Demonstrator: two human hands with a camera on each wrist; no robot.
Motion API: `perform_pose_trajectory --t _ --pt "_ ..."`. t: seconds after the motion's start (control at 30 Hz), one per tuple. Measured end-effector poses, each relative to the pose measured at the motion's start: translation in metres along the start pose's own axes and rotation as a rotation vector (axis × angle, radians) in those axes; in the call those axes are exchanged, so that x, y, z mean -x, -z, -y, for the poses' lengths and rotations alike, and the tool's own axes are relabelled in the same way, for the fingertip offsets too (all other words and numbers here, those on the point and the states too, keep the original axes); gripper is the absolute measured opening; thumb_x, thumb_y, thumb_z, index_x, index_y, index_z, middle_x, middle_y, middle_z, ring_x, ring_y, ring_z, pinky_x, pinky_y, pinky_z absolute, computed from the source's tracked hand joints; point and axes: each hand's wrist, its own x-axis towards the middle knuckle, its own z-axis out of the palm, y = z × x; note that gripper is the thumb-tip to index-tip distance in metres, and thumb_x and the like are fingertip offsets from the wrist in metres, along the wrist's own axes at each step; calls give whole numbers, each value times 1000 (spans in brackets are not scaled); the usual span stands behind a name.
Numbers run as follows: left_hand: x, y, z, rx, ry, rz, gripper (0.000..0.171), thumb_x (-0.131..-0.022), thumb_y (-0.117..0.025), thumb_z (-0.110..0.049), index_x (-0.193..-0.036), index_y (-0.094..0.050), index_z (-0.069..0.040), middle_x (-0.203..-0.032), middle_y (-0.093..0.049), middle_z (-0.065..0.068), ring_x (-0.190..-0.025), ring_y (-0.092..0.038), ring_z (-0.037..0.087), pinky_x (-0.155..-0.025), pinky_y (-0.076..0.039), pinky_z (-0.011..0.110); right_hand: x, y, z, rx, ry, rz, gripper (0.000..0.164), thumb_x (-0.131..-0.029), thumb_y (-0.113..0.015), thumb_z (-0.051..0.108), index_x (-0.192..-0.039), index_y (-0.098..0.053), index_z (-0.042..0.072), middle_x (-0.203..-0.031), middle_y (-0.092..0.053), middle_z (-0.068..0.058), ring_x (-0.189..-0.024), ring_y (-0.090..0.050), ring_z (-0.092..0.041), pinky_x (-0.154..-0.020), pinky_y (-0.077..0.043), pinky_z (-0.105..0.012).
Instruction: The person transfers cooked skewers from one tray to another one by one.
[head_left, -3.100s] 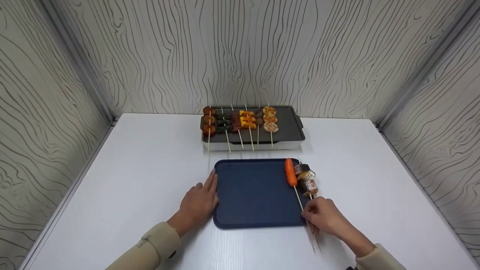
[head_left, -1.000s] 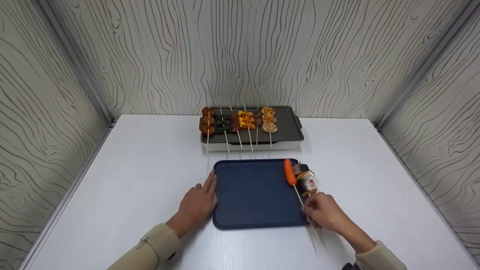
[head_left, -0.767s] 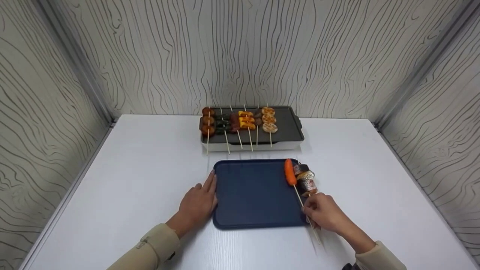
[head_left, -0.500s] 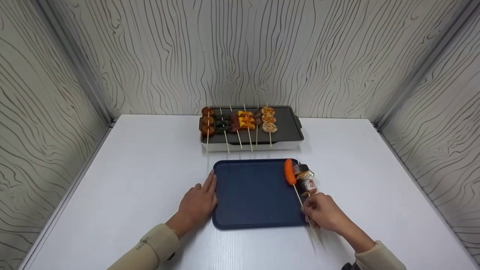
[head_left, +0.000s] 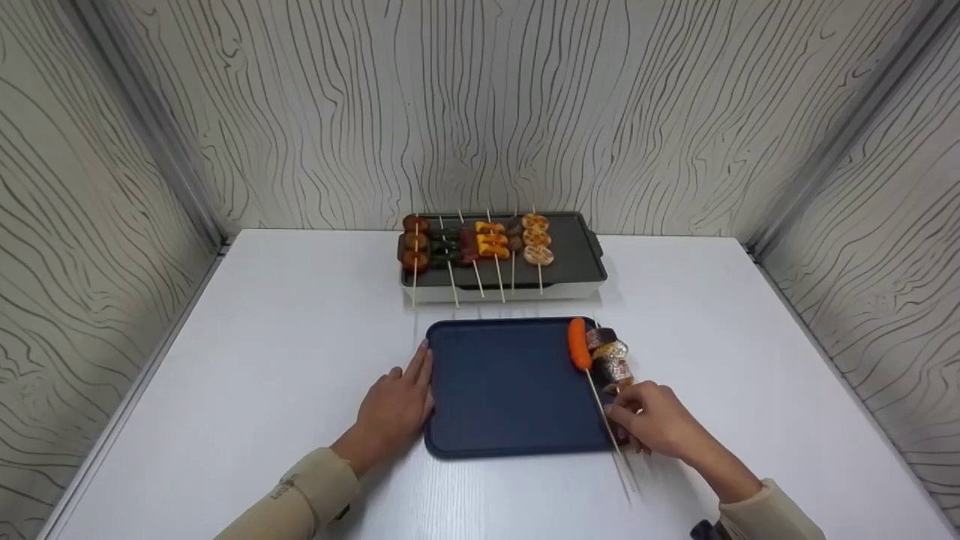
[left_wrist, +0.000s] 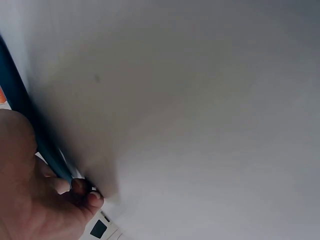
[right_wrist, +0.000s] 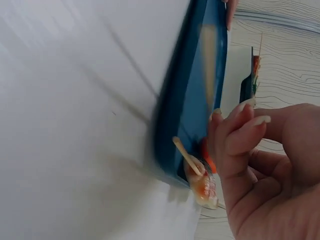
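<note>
My left hand (head_left: 396,405) rests along the left rim of a dark blue tray (head_left: 510,390), index and middle fingers extended; the left wrist view shows the fingertips right at its edge. On the tray's right side lies an orange sausage skewer (head_left: 578,345), its stick reaching past the front rim. Beside it, over the right rim, is a skewer of dark, silvery fish-like chunks (head_left: 611,364). My right hand (head_left: 656,420) is beside the sausage's stick, fingers loosely bent and apart from a pinch. In the right wrist view the blurred stick (right_wrist: 207,65) runs past the fingertips.
Behind the tray stands a small grill (head_left: 574,255) with a dark plate. Several skewers lie side by side on it, among them brown discs (head_left: 415,241), yellow pieces (head_left: 493,244) and pale grilled slices (head_left: 537,238); their sticks overhang the front. Patterned panels (head_left: 480,112) enclose the white table (head_left: 300,337).
My right hand has let go of the sausage skewer's stick and shifted slightly right, so the stick shows along its length. Earlier this hand pinched the stick. The left hand stays at the tray.
</note>
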Motion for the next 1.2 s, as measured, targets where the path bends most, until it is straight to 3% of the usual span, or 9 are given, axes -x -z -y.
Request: perform_pose_trajectory --t 0.17,0.4,0.57,0.87,1.2 --pt "-1 -1 3 4 4 5 52 -101 -57 -24 -144 -54 4 -152 -52 14 -85 -63 30 -67 -53 38 0 21 10 43 27 -25 21 -101 -62 16 -100 -74 -2 -75 -69 -10 -43 -55 -12 -39 -46 -29" --pt "-2 0 6 17 12 13 52 -101 -56 -22 -145 -53 5 -153 -50 15 -88 -65 30 -69 -54 39 -3 58 32 109 52 -96 19 -102 -62 17 -105 -69 0 -77 -66 -5 -51 -61 -18 -45 -51 -32" --pt "-2 -9 10 7 5 -6 52 -101 -55 -23 -145 -53 4 -154 -50 15 -88 -65 30 -69 -54 38 -12 83 50 166 55 -162 31 -102 -63 20 -123 -61 -2 -96 -69 -11 -60 -64 -16 -48 -52 -32" --pt "-3 -3 7 24 27 27 52 -101 -55 -23 -146 -52 3 -155 -48 14 -93 -65 31 -72 -54 39 -56 112 65 196 60 -144 42 -102 -62 20 -135 -52 -5 -110 -68 -23 -76 -68 -19 -55 -56 -33" --pt "0 -2 2 18 3 26 53 -101 -55 -24 -146 -52 4 -156 -47 15 -90 -64 30 -71 -54 38 -109 116 58 159 0 -47 46 -102 -60 20 -138 -50 -7 -119 -66 -30 -80 -69 -20 -65 -61 -39"
